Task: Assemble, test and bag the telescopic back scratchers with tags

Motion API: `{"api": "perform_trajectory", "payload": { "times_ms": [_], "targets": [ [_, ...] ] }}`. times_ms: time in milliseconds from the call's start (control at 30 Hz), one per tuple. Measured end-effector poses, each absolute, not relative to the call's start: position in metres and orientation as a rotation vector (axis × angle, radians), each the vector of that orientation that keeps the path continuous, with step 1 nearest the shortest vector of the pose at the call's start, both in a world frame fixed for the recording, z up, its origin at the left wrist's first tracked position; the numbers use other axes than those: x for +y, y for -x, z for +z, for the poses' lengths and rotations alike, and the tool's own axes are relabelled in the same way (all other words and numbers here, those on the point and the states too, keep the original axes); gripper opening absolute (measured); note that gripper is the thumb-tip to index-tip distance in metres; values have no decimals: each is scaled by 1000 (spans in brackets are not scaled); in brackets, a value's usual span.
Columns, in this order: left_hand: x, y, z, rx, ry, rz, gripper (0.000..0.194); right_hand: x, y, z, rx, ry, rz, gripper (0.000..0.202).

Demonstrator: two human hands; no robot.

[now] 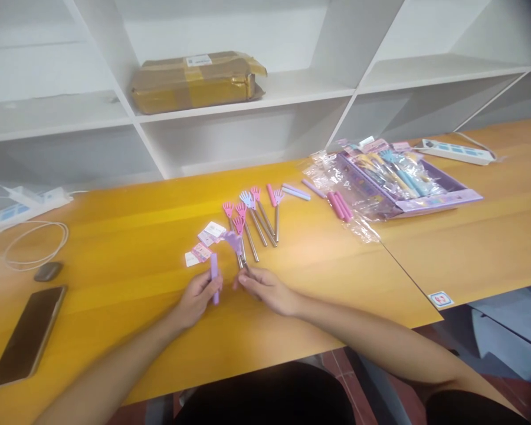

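Note:
My left hand (pixel 201 295) is closed around a purple handle sleeve (pixel 214 277), held upright. Close beside it, my right hand (pixel 265 289) pinches the metal rod of a back scratcher whose purple, hand-shaped head (pixel 233 241) points up and away from me. The sleeve and the scratcher are apart. Beyond my hands, several back scratchers with pink or blue heads (pixel 246 198) and bare metal rods lie on the table. Printed cards (pixel 202 252) lie to their left. Loose pink handle sleeves (pixel 340 206) and blue and purple handle sleeves (pixel 296 192) lie to the right.
A purple display box (pixel 442 203) with wrapped scratchers stands at the right, clear plastic wrap (pixel 365 227) beside it. A phone (pixel 26 336), a small dark case (pixel 48 271) and a cable lie left. Power strips (pixel 458 152) sit at both sides. A taped carton (pixel 194 82) rests on the shelf.

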State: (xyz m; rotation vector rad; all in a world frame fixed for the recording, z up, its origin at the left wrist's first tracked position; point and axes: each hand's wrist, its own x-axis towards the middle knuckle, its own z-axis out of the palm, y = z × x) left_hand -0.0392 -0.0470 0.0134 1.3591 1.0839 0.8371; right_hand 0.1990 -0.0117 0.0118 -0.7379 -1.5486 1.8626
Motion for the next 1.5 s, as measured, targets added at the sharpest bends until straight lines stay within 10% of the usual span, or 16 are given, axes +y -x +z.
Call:
{"api": "perform_trajectory", "payload": {
  "times_ms": [600,1500],
  "targets": [
    [-47,31,31,1202,-1792,699,15,33,-218,21,-1288,764,1611,48],
    [-43,24,23,1226,-1729,757,46,40,-231,23,-1390,567,1636,39]
  ]
}}
